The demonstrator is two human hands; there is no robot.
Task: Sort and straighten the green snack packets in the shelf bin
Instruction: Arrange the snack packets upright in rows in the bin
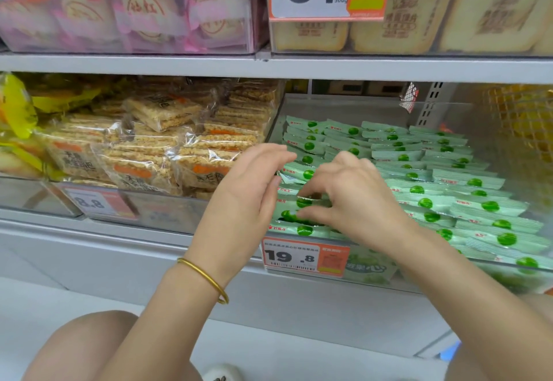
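Note:
Pale green snack packets (466,183) with a round green fruit print lie in overlapping rows inside a clear shelf bin (449,273) on the middle shelf. Both hands are over the bin's front left corner. My left hand (248,192), with a gold bangle on its wrist, is held edge-on with fingers straight, its thumb against the left ends of the packets. My right hand (350,198) is curled, and its fingertips pinch a green packet (302,202) in the front left stack. Packets under the hands are hidden.
An orange and white 19.8 price tag (305,256) hangs on the bin's front. A bin of brown rice-cracker packs (167,153) stands to the left, touching the green bin. Pink pastry packs (134,6) and beige cake packs (419,18) fill the shelf above. My knees show below.

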